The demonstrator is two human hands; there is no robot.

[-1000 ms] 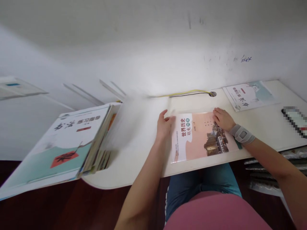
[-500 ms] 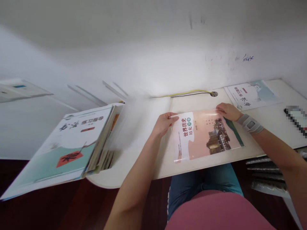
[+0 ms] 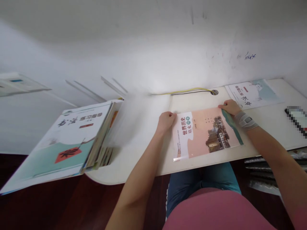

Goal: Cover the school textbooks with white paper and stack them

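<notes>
A pink workbook [image 3: 199, 131] with Chinese lettering and a picture of a crowd by a rock lies face up near the desk's front edge. Glossy clear film reaches slightly past its borders, like a plastic cover. My left hand [image 3: 166, 122] is closed at its upper left corner, fingers curled in and partly hidden. On the upper right corner, my right hand [image 3: 229, 107] pinches the edge; a grey band [image 3: 247, 121] wraps that wrist.
A stack of books [image 3: 79, 137] stands left, overhanging the white desk [image 3: 141, 163]. A blurry translucent sheet [image 3: 134, 121] lies beside it. Another calligraphy book [image 3: 254, 94] is at back right, near a cable hole [image 3: 214, 92] and a pixelated phone-like object [image 3: 297, 119]. Plastic-wrapped items [image 3: 263, 177] sit below.
My left fingers have curled in tighter at the corner, with the thumb off the cover's face. My right hand has shifted slightly right along the edge. The workbook lies almost the same.
</notes>
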